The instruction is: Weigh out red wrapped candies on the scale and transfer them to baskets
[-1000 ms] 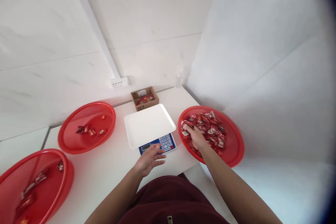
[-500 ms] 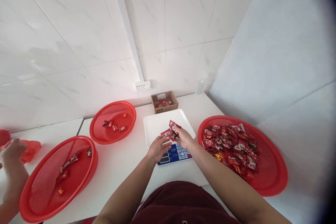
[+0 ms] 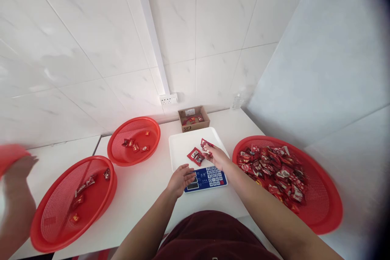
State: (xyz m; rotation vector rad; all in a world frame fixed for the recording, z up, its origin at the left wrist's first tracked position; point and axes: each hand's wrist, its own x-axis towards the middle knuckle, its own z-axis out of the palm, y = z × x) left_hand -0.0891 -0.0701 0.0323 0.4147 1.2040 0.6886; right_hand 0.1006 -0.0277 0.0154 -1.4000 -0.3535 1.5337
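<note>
A white-topped scale [image 3: 183, 148] with a blue keypad [image 3: 210, 177] stands in front of me. A red candy packet [image 3: 195, 156] lies on its white pan. My right hand [image 3: 217, 157] hovers over the pan's right side, fingers closed on another red packet [image 3: 206, 144]. My left hand [image 3: 180, 178] rests at the scale's front left corner by the display, fingers loosely curled and holding nothing. A big red basket [image 3: 319, 207] on the right is heaped with red packets [image 3: 274, 172].
Two more red baskets [image 3: 134, 140] [image 3: 73, 203] sit to the left, each with a few packets. A small cardboard box [image 3: 193, 118] stands behind the scale below a wall socket [image 3: 169, 98]. Another person's hand [image 3: 18, 183] moves at the far left edge.
My right hand came from the full basket to the scale with packets; one now lies on the pan. My left hand drew back to the scale's front. The view shifted.
</note>
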